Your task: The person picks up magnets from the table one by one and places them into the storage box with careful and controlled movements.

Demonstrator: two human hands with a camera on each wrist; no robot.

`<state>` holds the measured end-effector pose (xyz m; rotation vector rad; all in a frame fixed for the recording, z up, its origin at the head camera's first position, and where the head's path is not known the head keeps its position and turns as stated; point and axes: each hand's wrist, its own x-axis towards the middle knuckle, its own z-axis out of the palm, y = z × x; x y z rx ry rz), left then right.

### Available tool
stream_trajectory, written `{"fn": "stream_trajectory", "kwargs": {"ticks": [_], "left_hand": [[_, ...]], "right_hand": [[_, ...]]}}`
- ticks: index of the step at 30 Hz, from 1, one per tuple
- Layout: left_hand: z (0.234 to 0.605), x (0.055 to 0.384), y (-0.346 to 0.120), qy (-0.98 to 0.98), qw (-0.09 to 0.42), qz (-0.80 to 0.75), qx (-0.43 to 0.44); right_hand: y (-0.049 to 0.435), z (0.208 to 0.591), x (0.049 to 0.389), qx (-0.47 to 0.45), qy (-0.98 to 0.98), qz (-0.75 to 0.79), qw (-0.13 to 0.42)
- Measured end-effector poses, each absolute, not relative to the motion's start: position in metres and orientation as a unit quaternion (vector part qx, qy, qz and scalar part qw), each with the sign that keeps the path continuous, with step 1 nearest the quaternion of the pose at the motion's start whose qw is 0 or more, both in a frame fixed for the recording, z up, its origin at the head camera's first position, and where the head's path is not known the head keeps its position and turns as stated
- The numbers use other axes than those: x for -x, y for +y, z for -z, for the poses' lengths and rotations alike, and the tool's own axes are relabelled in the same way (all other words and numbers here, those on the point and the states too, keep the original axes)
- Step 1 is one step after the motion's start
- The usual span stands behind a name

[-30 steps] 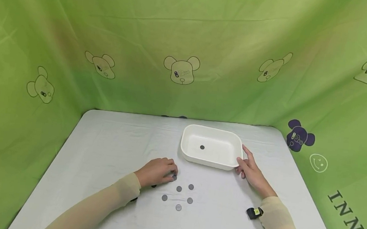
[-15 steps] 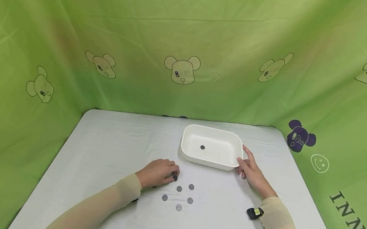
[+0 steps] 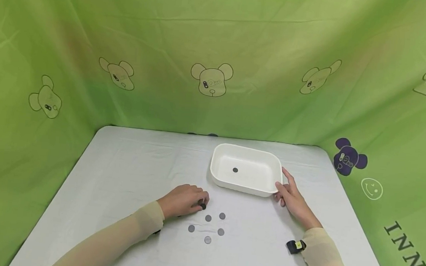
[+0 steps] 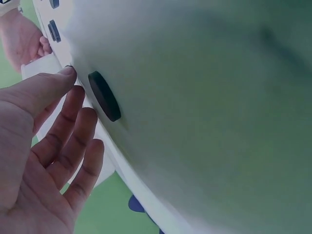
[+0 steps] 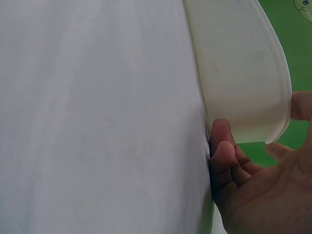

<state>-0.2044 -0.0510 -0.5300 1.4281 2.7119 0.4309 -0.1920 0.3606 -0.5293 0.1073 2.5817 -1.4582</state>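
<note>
My left hand [image 3: 184, 200] is low over the table and pinches a small dark round disc [image 3: 203, 206] between thumb and fingertips. In the left wrist view the thumb and index finger meet and mostly hide that disc. Another thick dark disc [image 4: 105, 96] lies just beside those fingers. My right hand [image 3: 293, 201] grips the right end of a white rectangular tub [image 3: 244, 189], thumb at the rim and other fingers along the outside wall. One dark disc [image 3: 235, 170] lies inside the tub. In the right wrist view the fingers sit low against the tub's corner [image 5: 248, 97].
Several grey discs, such as one disc [image 3: 208, 240] at the front, lie loosely grouped in the middle of the white-covered table [image 3: 131, 151]. A green cloth [image 3: 155, 102] with bear drawings hangs behind and at both sides. A black wrist device [image 3: 296, 246] sits by the right sleeve.
The left hand has shifted very slightly right, and the disc at its fingertips now looks darker and raised at an angle. The right hand and tub stay in place.
</note>
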Motion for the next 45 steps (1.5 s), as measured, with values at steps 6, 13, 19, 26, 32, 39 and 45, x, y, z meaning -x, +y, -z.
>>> {"fn": "stream_trajectory", "kwargs": {"ticks": [6, 13, 19, 26, 32, 39, 45], "left_hand": [[0.529, 0.204, -0.052, 0.876, 0.045, -0.167, -0.450], [0.530, 0.204, -0.054, 0.874, 0.055, -0.195, -0.441], [0.527, 0.207, -0.056, 0.871, 0.057, -0.220, -0.435], [0.521, 0.214, -0.057, 0.877, 0.079, -0.257, -0.397], [0.508, 0.218, -0.056, 0.877, 0.086, -0.285, -0.376], [0.497, 0.233, -0.052, 0.866, 0.078, -0.332, -0.366], [0.490, 0.247, -0.048, 0.856, 0.064, -0.367, -0.359]], "right_hand": [[0.361, 0.529, 0.192, -0.030, 0.872, 0.481, 0.084], [0.362, 0.530, 0.192, -0.026, 0.872, 0.482, 0.084], [0.363, 0.530, 0.193, -0.022, 0.870, 0.485, 0.083], [0.364, 0.529, 0.193, -0.025, 0.869, 0.486, 0.087], [0.365, 0.530, 0.193, -0.022, 0.868, 0.488, 0.088], [0.366, 0.532, 0.196, -0.020, 0.867, 0.490, 0.085], [0.367, 0.535, 0.195, -0.013, 0.862, 0.500, 0.084]]}}
